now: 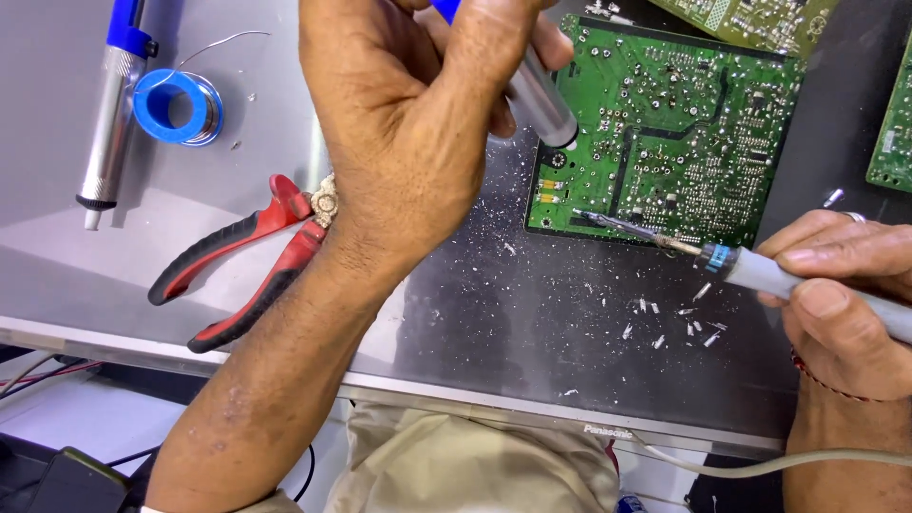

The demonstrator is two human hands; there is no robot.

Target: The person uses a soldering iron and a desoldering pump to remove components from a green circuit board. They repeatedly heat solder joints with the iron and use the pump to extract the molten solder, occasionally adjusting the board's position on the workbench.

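Left hand point(408, 123) clamps the silver-barrelled desoldering pump point(541, 100) over the green circuit board point(665, 133); right hand point(836, 285) grips the grey soldering iron point(760, 271), whose hot tip could slip, scorching neighbouring joints.

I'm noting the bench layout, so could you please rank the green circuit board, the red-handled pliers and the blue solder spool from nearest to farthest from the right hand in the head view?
From the right hand:
1. Green circuit board, just up and left of it.
2. Red-handled pliers, across the bench, beyond the left forearm.
3. Blue solder spool, far upper left.
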